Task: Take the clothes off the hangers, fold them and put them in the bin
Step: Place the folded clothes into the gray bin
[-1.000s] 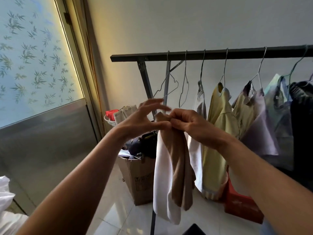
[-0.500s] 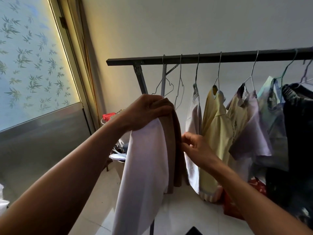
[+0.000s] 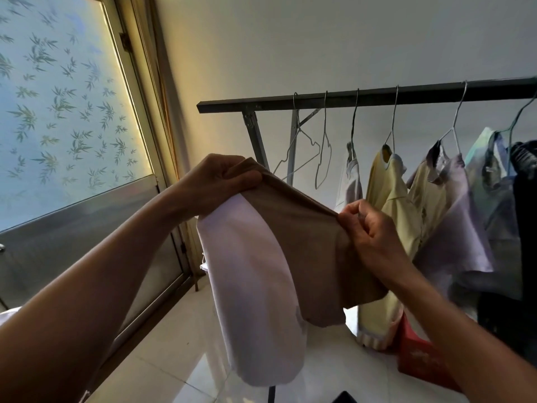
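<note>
The brown-and-white garment (image 3: 305, 245) is off its hanger and in the air in front of the rack, stretched between my two hands along its top edge. Its white panel (image 3: 252, 286) hangs lowest on the left and the brown part drapes to the right.

My left hand (image 3: 215, 181) grips the upper left corner, fingers (image 3: 229, 173) curled round the cloth and thumb pressing on top. My right hand (image 3: 372, 231) pinches the other end of that edge, fingers (image 3: 353, 212) bunched on the fabric.

I judge this to be the start of the fold. The edge is taut but slopes down toward the right, and the layers below look unevenly doubled. To do it well I would level my hands and give a light shake so the hanging part drops flat. Then I would bring the corners together with edges matched. Thin fabric like this will probably slide, so the pinch must not slacken.

Just behind, two bare wire hangers (image 3: 312, 145) hang on the dark rail (image 3: 377, 97); I would fold clear of them to avoid a snag. Further right the rail carries a pale garment (image 3: 350, 181), a yellow shirt (image 3: 386, 199), a lilac shirt (image 3: 456, 228) and dark clothes (image 3: 526, 205), all left to do. A red box (image 3: 418, 353) sits on the tiled floor (image 3: 174, 359) beneath.

The bin is not in sight, so I must find it before letting go.
</note>
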The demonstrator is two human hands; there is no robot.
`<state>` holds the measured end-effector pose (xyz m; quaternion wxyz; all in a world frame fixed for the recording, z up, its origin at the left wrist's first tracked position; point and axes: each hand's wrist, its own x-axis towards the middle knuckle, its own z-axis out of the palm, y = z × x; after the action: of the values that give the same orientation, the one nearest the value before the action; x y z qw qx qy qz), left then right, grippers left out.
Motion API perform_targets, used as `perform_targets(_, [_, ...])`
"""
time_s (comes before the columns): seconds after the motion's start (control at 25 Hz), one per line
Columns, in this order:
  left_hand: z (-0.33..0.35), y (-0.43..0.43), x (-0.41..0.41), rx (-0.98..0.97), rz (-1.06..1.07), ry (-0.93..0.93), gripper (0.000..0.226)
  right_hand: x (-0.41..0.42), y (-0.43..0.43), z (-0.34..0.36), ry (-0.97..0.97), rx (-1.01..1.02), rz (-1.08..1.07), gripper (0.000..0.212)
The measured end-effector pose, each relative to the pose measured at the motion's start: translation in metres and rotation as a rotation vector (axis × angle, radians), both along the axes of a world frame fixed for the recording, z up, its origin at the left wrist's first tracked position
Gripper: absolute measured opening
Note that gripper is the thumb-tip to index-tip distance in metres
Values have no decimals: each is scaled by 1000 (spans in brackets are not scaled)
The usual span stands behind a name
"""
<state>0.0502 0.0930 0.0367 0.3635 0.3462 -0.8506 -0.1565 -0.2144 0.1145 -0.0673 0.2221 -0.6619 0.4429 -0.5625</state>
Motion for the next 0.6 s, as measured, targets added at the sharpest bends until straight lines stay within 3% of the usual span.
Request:
perform_targets(0.12, [4, 3, 2, 105, -33, 58, 18, -17, 3, 18, 87, 103, 160, 27])
perform_targets(0.2, [5, 5, -3, 190, -51, 120, 21, -22, -4, 23, 143, 116, 201, 20])
perform_targets(0.36, [5, 2, -19, 247, -79, 131, 35, -4, -25, 10, 220, 132, 100, 7])
perform_targets(0.44, [2, -3, -24, 247, -93, 115, 39, 13, -21, 3, 145, 73, -2, 10])
perform_targets(0.6, [-5, -13, -26, 246, -105, 102, 50, 43, 10, -2, -69, 212, 405, 24])
